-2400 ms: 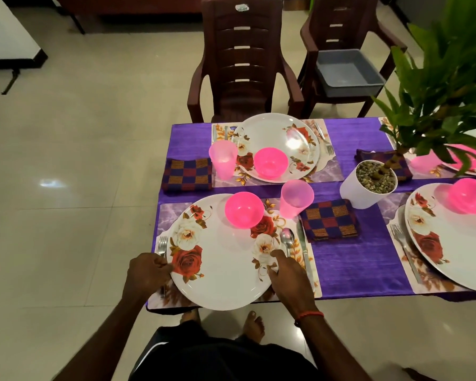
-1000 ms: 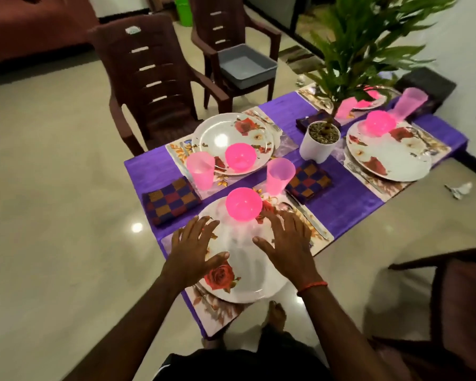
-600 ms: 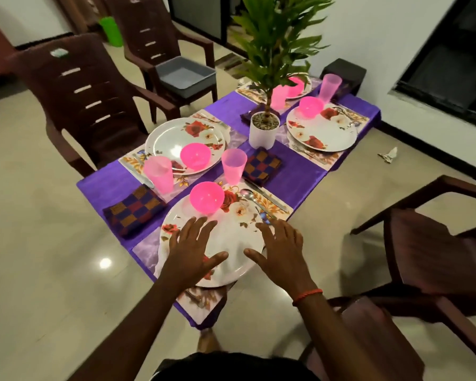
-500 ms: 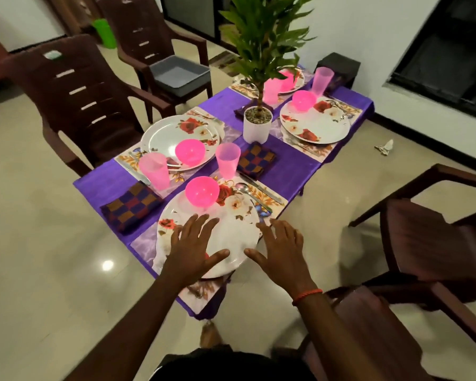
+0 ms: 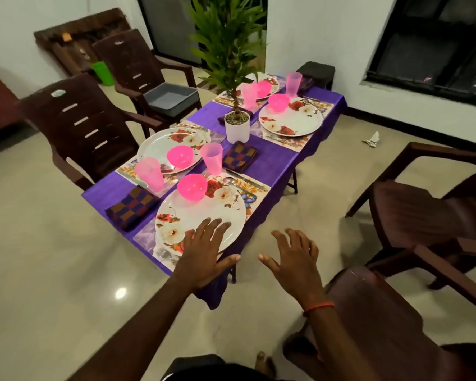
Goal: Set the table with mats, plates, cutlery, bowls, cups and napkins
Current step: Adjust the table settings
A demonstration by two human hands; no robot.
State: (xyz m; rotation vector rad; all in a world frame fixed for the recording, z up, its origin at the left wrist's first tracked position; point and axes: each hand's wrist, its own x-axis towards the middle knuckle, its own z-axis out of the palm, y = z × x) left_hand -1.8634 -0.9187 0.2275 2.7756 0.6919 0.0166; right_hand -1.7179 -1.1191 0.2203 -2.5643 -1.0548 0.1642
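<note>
The left hand (image 5: pixel 204 251) is spread flat, fingers apart, over the near rim of the flowered plate (image 5: pixel 201 215); whether it touches cannot be told. The right hand (image 5: pixel 293 257) hovers splayed and empty, off the worktop's (image 5: pixel 275 163) edge. A pink bowl (image 5: pixel 192 186) sits on the plate's far side, a pink cup (image 5: pixel 211 158) beyond it, and a checked napkin (image 5: pixel 131 206) to the left.

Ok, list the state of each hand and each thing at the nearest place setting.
left hand: open, fingers spread over the plate
right hand: open, holding nothing
plate: flat on its mat
pink bowl: upright on the plate, looks empty
pink cup: upright
napkin: folded, flat on the cloth
</note>
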